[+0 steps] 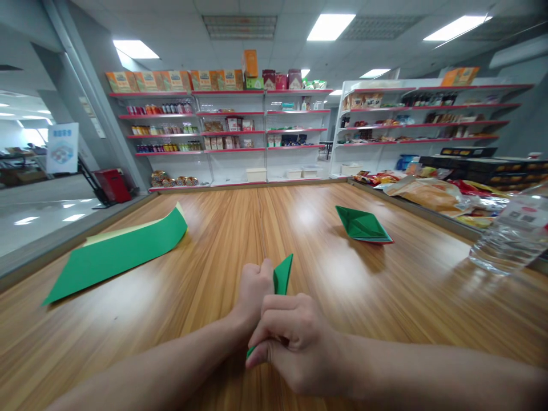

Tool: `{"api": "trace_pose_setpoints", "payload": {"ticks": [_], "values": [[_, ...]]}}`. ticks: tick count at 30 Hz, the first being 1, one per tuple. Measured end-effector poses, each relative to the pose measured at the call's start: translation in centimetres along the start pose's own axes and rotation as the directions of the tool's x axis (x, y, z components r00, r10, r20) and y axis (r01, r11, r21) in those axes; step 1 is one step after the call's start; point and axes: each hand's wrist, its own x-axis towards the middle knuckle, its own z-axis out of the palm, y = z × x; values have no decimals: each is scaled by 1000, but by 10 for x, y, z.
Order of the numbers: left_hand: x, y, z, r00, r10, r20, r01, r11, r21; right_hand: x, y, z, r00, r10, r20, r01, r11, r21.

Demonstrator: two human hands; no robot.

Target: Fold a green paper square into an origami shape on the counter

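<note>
A small folded piece of green paper (282,275) is held between my two hands above the near middle of the table. My left hand (252,288) is closed at its far part, with the fingers curled against the paper. Nearer to me, my right hand (295,334) pinches the paper's lower end between thumb and fingers; a green corner pokes out beside the thumb. Most of the paper is hidden by the hands. To the right lies a folded green paper boat shape (363,224) with a reddish edge underneath.
Green and yellow paper sheets (124,254), curled at one end, lie on the wooden table (222,228) at left. A clear water bottle (509,234) stands at right. Snack packets (432,194) and dark boxes (483,165) are beyond the right rim. Stocked shelves (231,131) stand behind.
</note>
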Motion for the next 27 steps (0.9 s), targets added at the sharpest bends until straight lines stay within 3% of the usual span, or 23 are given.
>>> {"api": "trace_pose_setpoints", "payload": {"ticks": [3,5,8,10,13,15,17,20,22,27], "values": [[4,0,-6,995,-32,-99,34,999,14,-4,3,-8,998,44,43,-45,998,39],[7,-1,-11,989,-29,-144,31,999,10,-5,10,-16,980,197,-7,-196,979,55],[10,-5,-17,994,22,-107,-18,999,30,-3,25,-24,855,497,-152,-487,868,100],[9,-7,-18,996,87,-32,-85,995,55,-1,36,-28,792,604,-85,-598,796,89],[7,-7,-17,977,214,8,-214,977,23,-1,47,-31,784,615,83,-620,783,55],[7,-5,-17,974,225,18,-224,974,-40,-3,50,-33,807,583,96,-589,805,63],[6,-4,-17,983,150,108,-141,986,-85,-4,48,-35,822,562,94,-569,817,93],[3,-2,-18,961,28,276,13,989,-145,-5,39,-34,810,554,190,-584,787,196],[2,-2,-19,948,-1,318,76,972,-223,-5,33,-34,805,549,224,-592,768,244],[5,-9,-16,911,78,404,96,915,-391,-2,38,-36,841,541,-17,-533,832,157]]}}
